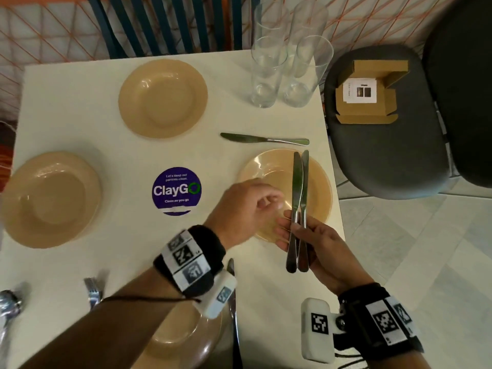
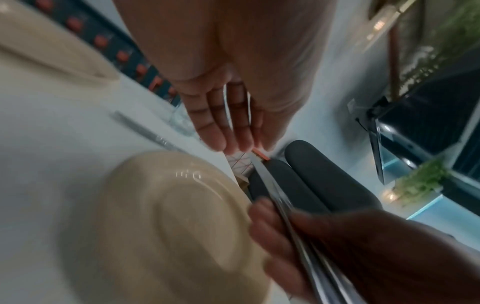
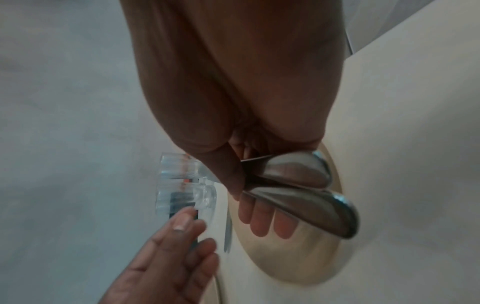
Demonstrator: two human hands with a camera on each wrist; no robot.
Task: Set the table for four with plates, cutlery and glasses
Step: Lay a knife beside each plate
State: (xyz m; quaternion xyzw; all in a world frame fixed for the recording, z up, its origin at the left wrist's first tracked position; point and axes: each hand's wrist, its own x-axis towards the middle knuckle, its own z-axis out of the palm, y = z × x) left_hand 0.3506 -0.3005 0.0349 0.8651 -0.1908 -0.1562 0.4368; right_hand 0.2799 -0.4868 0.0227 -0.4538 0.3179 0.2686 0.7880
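Four beige plates lie on the white table (image 1: pixel 66 107): far (image 1: pixel 162 98), left (image 1: pixel 50 198), right (image 1: pixel 314 187) and near (image 1: pixel 186 334). My right hand (image 1: pixel 290 227) grips two steel knives (image 1: pixel 298 198) by their handles, blades pointing away, above the right plate (image 2: pixel 168 216). In the right wrist view the two handle ends (image 3: pixel 311 195) stick out below my right hand (image 3: pixel 249 197). My left hand (image 1: pixel 255 203) hovers beside the knives over that plate, its fingers (image 2: pixel 223 123) straight and holding nothing. A third knife (image 1: pixel 263 139) lies just beyond the right plate. Several tall glasses (image 1: pixel 266 73) stand at the far right corner.
Another knife (image 1: pixel 234 315) lies beside the near plate; a fork (image 1: pixel 93 288) and spoons (image 1: pixel 10 307) lie at the near left. A purple ClayGo sticker (image 1: pixel 176 191) marks the table's middle. A grey chair (image 1: pixel 386 155) with a cardboard box (image 1: pixel 367 91) stands right; a blue chair (image 1: pixel 173 22) behind.
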